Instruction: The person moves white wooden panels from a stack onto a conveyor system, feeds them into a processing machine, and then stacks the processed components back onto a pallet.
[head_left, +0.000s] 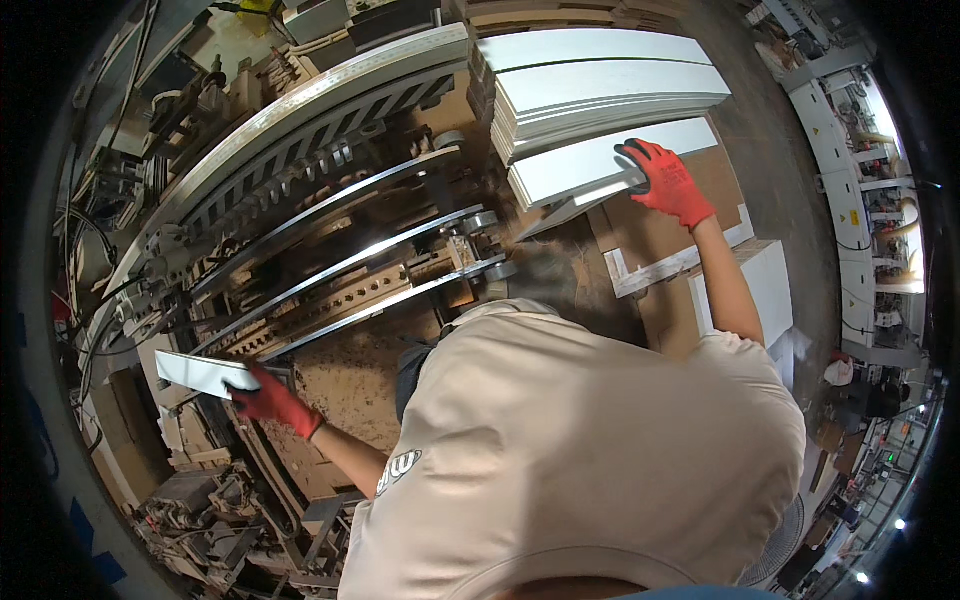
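Observation:
My left hand point(273, 400), in a red glove with dark fingertips, is closed on the near end of a white board point(195, 373) at the left end of the machine's rails. Over on the right, my right hand point(668, 183), gloved the same way, grips the edge of another white panel point(575, 165). That panel lies just in front of a tall stack of long white panels point(610, 85). Below it a thin tilted board edge point(570, 213) shows; whether it is part of the same panel I cannot tell. My right thumb is partly hidden.
Long metal rails point(340, 265) with rollers run across the machine between my hands. Brown cardboard point(660, 225) lies under the right-hand panel, with a white box point(765, 290) nearer me. White machine cabinets point(830, 140) stand far right. Sawdust covers the machine bed point(350, 390).

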